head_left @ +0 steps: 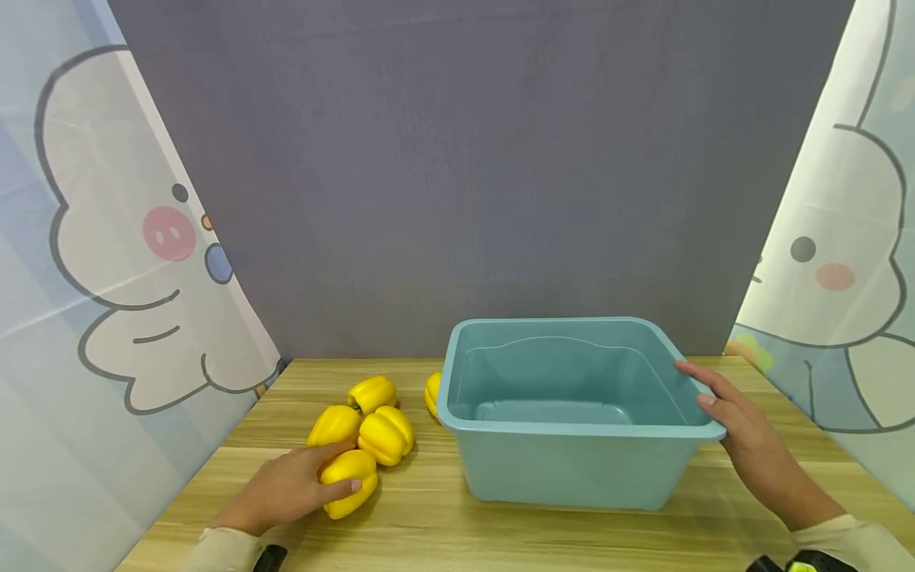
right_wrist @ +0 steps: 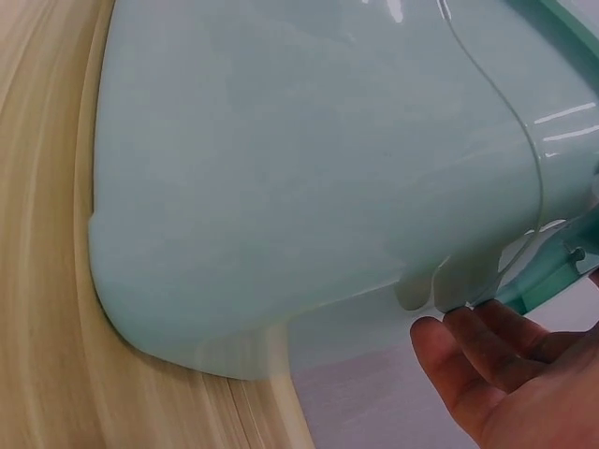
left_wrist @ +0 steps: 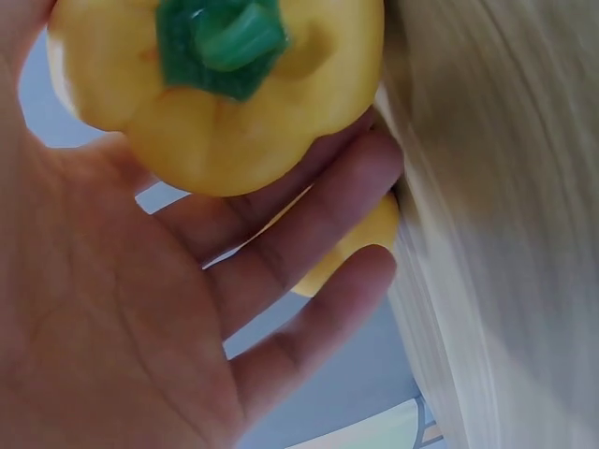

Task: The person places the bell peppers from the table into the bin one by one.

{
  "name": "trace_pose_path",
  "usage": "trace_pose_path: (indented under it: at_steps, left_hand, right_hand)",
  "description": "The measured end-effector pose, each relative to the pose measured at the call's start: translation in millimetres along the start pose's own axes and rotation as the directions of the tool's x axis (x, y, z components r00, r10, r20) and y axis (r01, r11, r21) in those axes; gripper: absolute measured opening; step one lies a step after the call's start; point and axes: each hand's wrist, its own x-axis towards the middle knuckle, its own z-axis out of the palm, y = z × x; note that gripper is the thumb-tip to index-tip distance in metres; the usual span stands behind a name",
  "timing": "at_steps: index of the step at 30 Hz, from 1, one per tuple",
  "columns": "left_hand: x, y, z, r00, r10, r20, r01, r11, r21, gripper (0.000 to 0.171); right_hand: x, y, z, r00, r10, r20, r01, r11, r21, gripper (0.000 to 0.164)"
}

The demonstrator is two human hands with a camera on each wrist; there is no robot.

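Observation:
My left hand [head_left: 286, 486] has its thumb and fingers around the nearest yellow bell pepper [head_left: 350, 483], at the left of the table. In the left wrist view that bell pepper's green stem [left_wrist: 229, 42] faces the camera, and the lower fingers are spread beneath it. Other yellow bell peppers [head_left: 387, 435] lie close beyond it. To the right stands a blue-green plastic tub [head_left: 572, 469], upright, with nothing visible inside. My right hand [head_left: 758, 453] grips its right rim, thumb on top. The right wrist view shows the fingertips [right_wrist: 435, 341] under that rim.
One more yellow bell pepper [head_left: 432, 393] is partly hidden behind the tub's left side. The wood-grain table [head_left: 400, 540] ends at a grey backdrop [head_left: 457, 183]. Printed cartoon curtains [head_left: 129, 238] hang along both sides.

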Motion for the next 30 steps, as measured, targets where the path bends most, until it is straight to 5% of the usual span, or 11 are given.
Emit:
trace_pose_path:
  at_steps: [8, 21, 30]
  left_hand:
    - [1.8, 5.3, 1.5, 0.999, 0.016, -0.037, -0.015, 0.999, 0.034, 0.080]
    - [-0.7, 5.7, -1.7, 0.994, 0.099, 0.049, -0.094, 0.991, -0.096, 0.074]
    - [-1.2, 8.6, -1.7, 0.992, 0.116, 0.054, -0.111, 0.990, -0.088, 0.073]
  right_hand:
    - [-0.3, 3.0, 2.0, 1.000, -0.011, -0.001, 0.011, 0.996, 0.091, 0.048]
    - [0.1, 2.5, 1.4, 1.000, 0.002, -0.003, -0.002, 0.999, 0.041, 0.047]
    - [1.4, 2.0, 1.8, 1.000, 0.000, -0.005, 0.001, 0.997, 0.071, 0.047]
